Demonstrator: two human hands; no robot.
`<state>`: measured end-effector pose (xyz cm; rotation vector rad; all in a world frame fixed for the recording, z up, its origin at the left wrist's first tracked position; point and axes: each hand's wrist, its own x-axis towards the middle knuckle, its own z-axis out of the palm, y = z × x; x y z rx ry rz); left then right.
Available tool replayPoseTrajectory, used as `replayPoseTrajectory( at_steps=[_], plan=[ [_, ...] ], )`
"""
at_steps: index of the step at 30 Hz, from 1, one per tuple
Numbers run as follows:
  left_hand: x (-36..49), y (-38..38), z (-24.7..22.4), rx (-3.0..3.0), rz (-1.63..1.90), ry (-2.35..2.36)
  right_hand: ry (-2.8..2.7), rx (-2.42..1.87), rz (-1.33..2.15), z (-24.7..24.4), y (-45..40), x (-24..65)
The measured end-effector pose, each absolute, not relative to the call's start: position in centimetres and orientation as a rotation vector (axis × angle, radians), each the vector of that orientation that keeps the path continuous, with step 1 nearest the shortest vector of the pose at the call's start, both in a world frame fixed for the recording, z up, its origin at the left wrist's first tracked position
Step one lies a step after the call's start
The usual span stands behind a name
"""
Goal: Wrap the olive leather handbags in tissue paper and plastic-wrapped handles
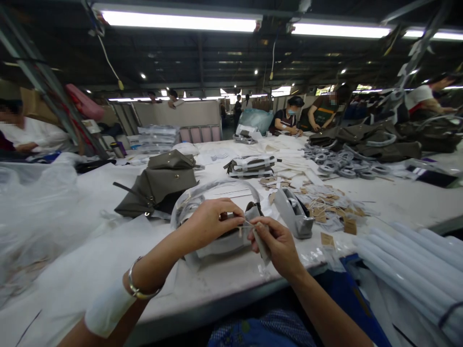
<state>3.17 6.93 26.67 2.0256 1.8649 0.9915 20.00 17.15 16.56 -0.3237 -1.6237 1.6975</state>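
Left of the tape dispenser (pixel 302 224), my left hand (pixel 208 221) pinches a thin cord (pixel 248 222). My right hand (pixel 278 245) is closed on a grey strip (pixel 262 246).

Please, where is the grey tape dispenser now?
In the head view, the tape dispenser stands on the table, just beyond the right hand and left of the heap of brown tags.

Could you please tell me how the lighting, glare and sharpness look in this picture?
Head view: tube lights wash out to white beneath a dark ceiling; head view: plastic sheeting at the left looks soft and smeared; head view: highlights glint on the table near the right hand.
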Motion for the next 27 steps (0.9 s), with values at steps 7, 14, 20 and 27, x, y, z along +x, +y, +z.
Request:
replayPoseTrajectory(
  at_steps=[7,14,20,27],
  plan=[
    [0.0,2.9,27.2,1.928,1.025,1.933,-2.033,-0.231,1.651,18.9,16.6,16.9],
    [-5.7,-0.3,26.3,1.491,1.772,2.215,-2.126,-0.398,1.544,20.1,17.0,11.1],
    [-10.4,1.0,22.0,1.247,1.574,1.744,-2.377,-0.319,1.152,20.7,17.0,6.7],
    [-10.9,2.8,20.2,1.126,1.525,1.336,-2.430,-0.276,1.153,21.3,15.9,4.2]
  ],
)
